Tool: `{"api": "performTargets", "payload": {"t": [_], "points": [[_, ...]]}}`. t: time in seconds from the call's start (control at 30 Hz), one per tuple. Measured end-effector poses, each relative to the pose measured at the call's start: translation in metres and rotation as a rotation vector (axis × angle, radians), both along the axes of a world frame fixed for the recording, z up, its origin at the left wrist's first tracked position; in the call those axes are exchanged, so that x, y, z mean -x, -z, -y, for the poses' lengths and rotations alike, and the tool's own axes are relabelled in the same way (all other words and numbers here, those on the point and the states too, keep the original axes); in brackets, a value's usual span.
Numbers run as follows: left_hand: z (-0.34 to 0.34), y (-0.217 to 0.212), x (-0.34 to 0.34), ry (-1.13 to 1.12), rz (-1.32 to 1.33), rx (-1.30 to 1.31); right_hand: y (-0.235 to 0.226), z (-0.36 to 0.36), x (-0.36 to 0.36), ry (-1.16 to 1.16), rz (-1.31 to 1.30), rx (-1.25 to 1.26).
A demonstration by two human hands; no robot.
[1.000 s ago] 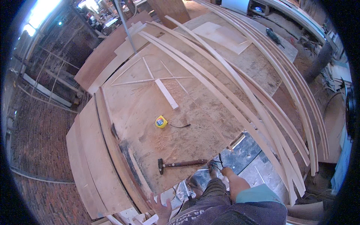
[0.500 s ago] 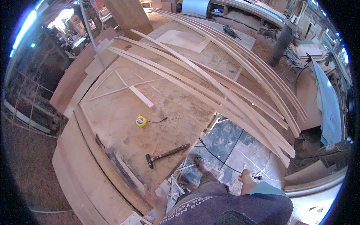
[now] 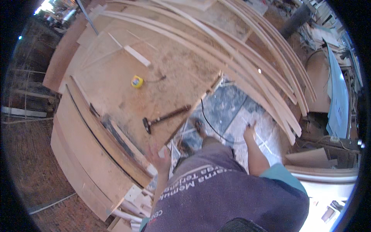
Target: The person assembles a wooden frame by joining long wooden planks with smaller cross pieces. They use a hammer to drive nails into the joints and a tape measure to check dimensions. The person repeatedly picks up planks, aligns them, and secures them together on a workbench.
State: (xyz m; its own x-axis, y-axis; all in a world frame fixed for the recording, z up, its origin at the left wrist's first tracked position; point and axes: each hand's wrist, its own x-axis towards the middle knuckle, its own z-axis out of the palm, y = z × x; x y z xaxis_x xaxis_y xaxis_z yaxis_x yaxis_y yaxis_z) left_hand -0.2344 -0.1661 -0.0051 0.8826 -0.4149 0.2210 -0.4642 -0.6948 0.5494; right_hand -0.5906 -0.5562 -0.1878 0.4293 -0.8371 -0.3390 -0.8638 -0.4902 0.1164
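My left hand [image 3: 159, 157] is spread open with nothing in it, just past the near edge of the plywood sheet [image 3: 127, 96]. Farther off on that sheet lies a dark hammer [image 3: 170, 115], its head toward the left. Beyond the hammer rests a yellow tape measure [image 3: 136, 81]. My right hand [image 3: 250, 130] reaches forward over the dusty grey tiles, its fingers blurred. A black cable [image 3: 210, 125] runs from the plywood edge across the floor toward my right wrist. Whether the hand grips anything is unclear, and I cannot make out the cable's plug.
Long thin wooden strips [image 3: 232, 54] cross the plywood from far left to near right. Curved boards [image 3: 89, 154] lie at the left. My foot [image 3: 199, 125] stands on the tiles close to the plywood edge. A pale blue sheet [image 3: 337, 100] leans at the right.
The view has tilted down, shifting the boards and tools up in the picture. My right arm has stretched forward, away from my body; the cable's plug no longer shows. My left hand stays open.
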Motion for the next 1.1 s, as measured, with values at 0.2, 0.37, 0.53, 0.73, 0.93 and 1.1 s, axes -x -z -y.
{"api": "performTargets", "payload": {"t": [0.2, 0.37, 0.53, 0.73, 0.93, 1.1], "points": [[0.012, 0.003, 0.001, -0.034, -0.065, -0.09, -0.036, 0.024, -0.121, 0.569, 0.655, -0.276], [0.024, -0.002, 0.0, -0.074, -0.067, -0.139, -0.086, 0.04, -0.193, 0.393, 0.637, -0.431], [0.045, -0.005, -0.003, -0.078, -0.082, -0.069, -0.048, 0.067, -0.217, 0.347, 0.713, -0.506], [0.054, 0.003, 0.002, -0.097, -0.062, -0.132, -0.028, 0.102, -0.244, 0.528, 0.758, -0.915], [0.069, -0.003, 0.007, -0.14, -0.173, -0.176, -0.032, 0.115, -0.247, 0.632, 0.798, -1.171], [0.076, -0.009, 0.008, -0.151, -0.181, -0.256, -0.037, 0.116, -0.25, 0.643, 0.816, -1.217]]}}
